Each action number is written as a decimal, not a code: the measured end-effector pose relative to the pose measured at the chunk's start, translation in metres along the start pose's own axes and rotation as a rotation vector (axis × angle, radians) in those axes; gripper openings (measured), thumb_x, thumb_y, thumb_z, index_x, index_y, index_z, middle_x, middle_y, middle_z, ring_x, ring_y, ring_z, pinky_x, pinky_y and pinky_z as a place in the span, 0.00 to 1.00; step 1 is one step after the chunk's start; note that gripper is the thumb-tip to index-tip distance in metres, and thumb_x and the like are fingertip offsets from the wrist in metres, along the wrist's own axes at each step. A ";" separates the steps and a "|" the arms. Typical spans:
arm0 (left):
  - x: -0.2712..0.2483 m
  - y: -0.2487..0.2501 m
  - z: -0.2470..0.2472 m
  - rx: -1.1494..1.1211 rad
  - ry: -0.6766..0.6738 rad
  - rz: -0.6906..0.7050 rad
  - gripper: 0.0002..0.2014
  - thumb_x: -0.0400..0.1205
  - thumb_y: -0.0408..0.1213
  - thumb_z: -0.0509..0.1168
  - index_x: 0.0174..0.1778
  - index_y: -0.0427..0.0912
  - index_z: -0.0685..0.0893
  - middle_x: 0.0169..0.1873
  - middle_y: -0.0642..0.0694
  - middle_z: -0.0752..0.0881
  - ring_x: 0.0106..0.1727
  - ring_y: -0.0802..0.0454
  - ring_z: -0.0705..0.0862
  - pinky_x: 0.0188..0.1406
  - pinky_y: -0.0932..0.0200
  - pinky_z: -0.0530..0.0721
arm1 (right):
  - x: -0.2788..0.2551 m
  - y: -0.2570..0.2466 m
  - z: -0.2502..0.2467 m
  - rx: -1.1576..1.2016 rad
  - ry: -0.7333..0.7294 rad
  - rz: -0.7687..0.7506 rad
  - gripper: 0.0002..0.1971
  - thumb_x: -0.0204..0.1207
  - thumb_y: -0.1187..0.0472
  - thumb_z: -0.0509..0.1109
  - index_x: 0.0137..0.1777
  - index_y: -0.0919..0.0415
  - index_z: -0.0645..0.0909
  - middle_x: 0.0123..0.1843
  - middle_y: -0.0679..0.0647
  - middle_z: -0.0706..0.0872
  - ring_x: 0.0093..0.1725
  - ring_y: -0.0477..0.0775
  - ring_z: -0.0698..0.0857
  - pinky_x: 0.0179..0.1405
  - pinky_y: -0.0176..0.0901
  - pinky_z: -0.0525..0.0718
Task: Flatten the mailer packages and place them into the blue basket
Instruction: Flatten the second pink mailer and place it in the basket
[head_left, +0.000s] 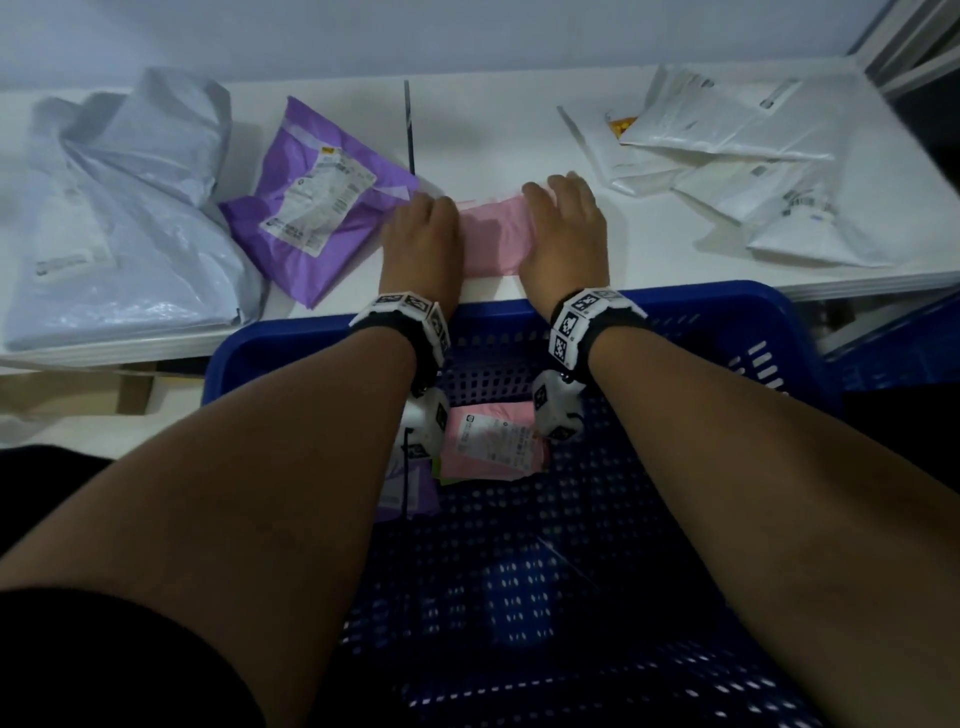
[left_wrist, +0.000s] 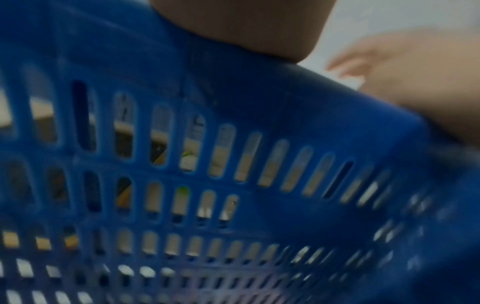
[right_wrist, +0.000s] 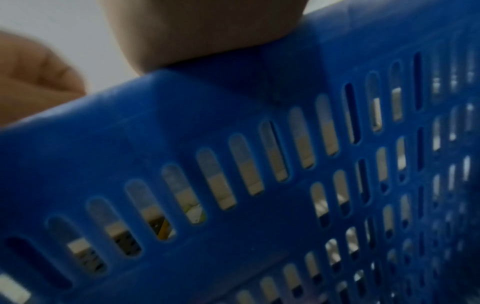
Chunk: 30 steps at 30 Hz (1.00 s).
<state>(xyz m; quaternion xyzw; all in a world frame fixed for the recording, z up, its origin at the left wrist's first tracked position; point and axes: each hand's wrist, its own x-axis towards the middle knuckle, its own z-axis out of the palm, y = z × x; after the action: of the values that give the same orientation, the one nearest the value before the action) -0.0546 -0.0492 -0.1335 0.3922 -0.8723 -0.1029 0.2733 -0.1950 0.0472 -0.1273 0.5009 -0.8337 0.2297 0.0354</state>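
Note:
A pink mailer (head_left: 493, 236) lies on the white table (head_left: 493, 135), just beyond the far rim of the blue basket (head_left: 675, 306). My left hand (head_left: 421, 234) rests on its left end with the fingers curled down over the edge. My right hand (head_left: 563, 223) presses on its right end, fingers stretched out. In the left wrist view the right hand (left_wrist: 415, 72) shows over the basket rim (left_wrist: 259, 98). From the right wrist camera, the left hand (right_wrist: 33, 82) looks curled beyond the basket wall (right_wrist: 182, 107). A labelled pink mailer (head_left: 493, 441) and a purple mailer (head_left: 410, 493) lie inside the basket.
On the table, a purple mailer (head_left: 317, 202) lies left of my hands, with large grey-white mailers (head_left: 119, 208) further left. Several white mailers (head_left: 727, 156) are piled at the right. The basket sits below the table's front edge, under my forearms.

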 end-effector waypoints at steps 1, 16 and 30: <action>0.001 0.000 0.001 0.007 -0.011 0.082 0.04 0.82 0.28 0.60 0.45 0.35 0.80 0.44 0.35 0.82 0.46 0.37 0.79 0.47 0.45 0.74 | 0.000 -0.001 0.000 -0.024 -0.018 -0.049 0.28 0.74 0.67 0.66 0.77 0.59 0.74 0.80 0.62 0.73 0.84 0.65 0.63 0.83 0.58 0.62; 0.005 -0.002 0.014 0.025 -0.200 0.172 0.19 0.81 0.46 0.51 0.62 0.42 0.77 0.58 0.42 0.79 0.57 0.42 0.78 0.59 0.46 0.75 | 0.005 -0.006 0.007 0.015 -0.163 -0.261 0.22 0.75 0.51 0.56 0.66 0.60 0.76 0.65 0.57 0.79 0.63 0.58 0.79 0.59 0.51 0.79; 0.006 -0.001 0.011 0.117 -0.263 0.056 0.26 0.82 0.51 0.46 0.75 0.47 0.69 0.84 0.36 0.61 0.86 0.37 0.56 0.81 0.33 0.60 | 0.004 -0.006 0.004 -0.057 -0.193 -0.182 0.25 0.75 0.50 0.56 0.71 0.56 0.72 0.73 0.55 0.76 0.75 0.60 0.71 0.74 0.55 0.70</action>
<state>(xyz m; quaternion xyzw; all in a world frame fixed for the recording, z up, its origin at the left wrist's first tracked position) -0.0630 -0.0547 -0.1407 0.3659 -0.9158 -0.0945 0.1360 -0.1914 0.0398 -0.1278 0.5930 -0.7905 0.1526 -0.0102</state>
